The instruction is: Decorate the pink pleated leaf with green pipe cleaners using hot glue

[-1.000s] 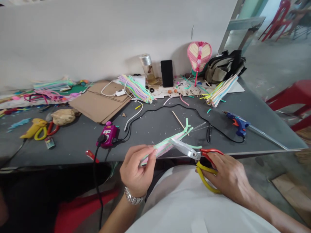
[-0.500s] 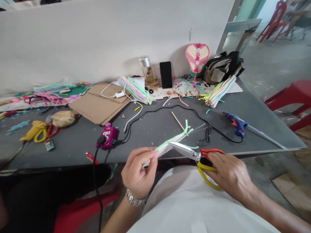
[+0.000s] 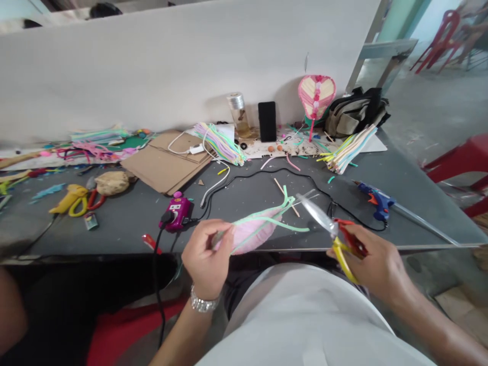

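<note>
The left hand (image 3: 208,256) pinches one end of a pink craft piece (image 3: 253,236) with green strips, positioned immediately right of the magenta power socket (image 3: 177,214). The right hand (image 3: 375,259) grips scissors (image 3: 323,219) farther right of the socket, blade tips near the piece's far end. On the tabletop (image 3: 247,195), a blue glue gun (image 3: 379,204) lies well right of the socket; cardboard (image 3: 162,165) lies behind it.

No text, label, brand, number or sign can be read on anything in view.
</note>
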### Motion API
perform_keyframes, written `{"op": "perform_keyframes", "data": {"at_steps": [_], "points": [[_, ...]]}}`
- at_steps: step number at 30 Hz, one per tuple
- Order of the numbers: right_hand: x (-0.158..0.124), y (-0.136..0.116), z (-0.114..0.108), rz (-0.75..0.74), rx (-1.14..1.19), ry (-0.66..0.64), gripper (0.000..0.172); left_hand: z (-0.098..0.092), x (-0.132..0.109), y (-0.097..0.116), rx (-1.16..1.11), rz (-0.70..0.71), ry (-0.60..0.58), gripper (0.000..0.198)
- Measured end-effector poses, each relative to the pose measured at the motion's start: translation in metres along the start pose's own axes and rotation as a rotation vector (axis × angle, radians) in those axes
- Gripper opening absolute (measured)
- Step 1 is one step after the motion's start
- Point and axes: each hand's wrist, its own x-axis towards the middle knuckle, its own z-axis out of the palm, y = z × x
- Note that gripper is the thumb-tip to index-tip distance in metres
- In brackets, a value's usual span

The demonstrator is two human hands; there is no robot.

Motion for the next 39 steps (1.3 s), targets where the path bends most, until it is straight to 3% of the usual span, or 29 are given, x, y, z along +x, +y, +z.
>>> {"op": "perform_keyframes", "data": {"at_steps": [4,8,12,16,20,23,26,28,34,39], "points": [[0.033,0.025,0.001,0.233,0.03,-0.029,0.036,-0.016,0.013,-0.021,-0.08,-0.292,0.042,0.012],[0.09,0.025,0.014,0.324,-0.244,-0.212,0.034,-0.032,0.02,-0.035,-0.207,-0.501,0.035,0.022],[0.134,0.007,0.046,0.356,-0.392,-0.367,0.038,-0.038,0.022,-0.044,-0.3,-0.58,-0.01,0.026],[0.151,-0.005,0.069,0.352,-0.432,-0.453,0.038,-0.036,0.027,-0.051,-0.293,-0.611,-0.169,0.029],[0.153,-0.009,0.054,0.259,-0.468,-0.42,0.032,-0.027,0.034,-0.052,-0.247,-0.623,-0.359,0.031],[0.143,-0.024,0.03,0.065,-0.214,-0.305,0.02,-0.014,0.04,-0.046,-0.262,-0.618,-0.511,0.031],[0.123,-0.048,0.02,-0.135,0.201,-0.505,0.018,0.003,0.044,-0.031,-0.28,-0.598,-0.637,0.031],[0.11,-0.06,0.024,-0.19,0.329,-0.658,0.023,0.013,0.046,-0.02,-0.3,-0.586,-0.702,0.03],[0.095,-0.052,0.046,0.05,0.665,-0.898,0.029,0.026,0.046,-0.005,-0.377,-0.634,-0.786,0.032],[0.088,-0.038,0.051,0.268,0.868,-0.864,0.029,0.024,0.021,-0.015,-0.481,-0.792,-0.76,0.039]]}}
